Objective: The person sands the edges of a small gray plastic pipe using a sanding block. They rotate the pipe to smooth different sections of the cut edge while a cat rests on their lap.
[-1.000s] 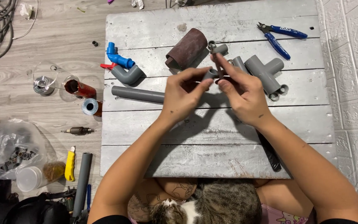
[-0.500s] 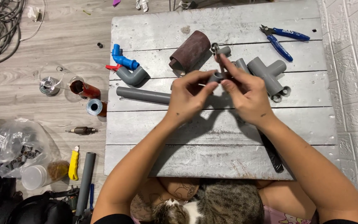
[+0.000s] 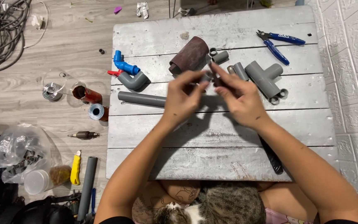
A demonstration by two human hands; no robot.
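My left hand (image 3: 182, 98) and my right hand (image 3: 237, 95) meet above the middle of a grey wooden table (image 3: 212, 137). Together their fingertips pinch a small grey pipe fitting (image 3: 207, 77), mostly hidden by the fingers. A long grey pipe (image 3: 141, 99) lies on the table just left of my left hand. A brown roll of sandpaper (image 3: 190, 54) sits right behind the hands. A grey tee fitting (image 3: 264, 78) and a short grey pipe piece (image 3: 240, 70) lie to the right of my right hand.
A blue valve on a grey elbow (image 3: 130, 74) lies at the table's left. Blue-handled pliers (image 3: 279, 42) sit back right, a black tool (image 3: 271, 155) front right. Cans, a yellow knife (image 3: 75, 168), bags and cables litter the floor at left. A cat (image 3: 220, 207) rests on my lap.
Both hands have drawn slightly toward me and lower over the table, still working the small fitting between the fingertips. The view has shifted a little to the right.
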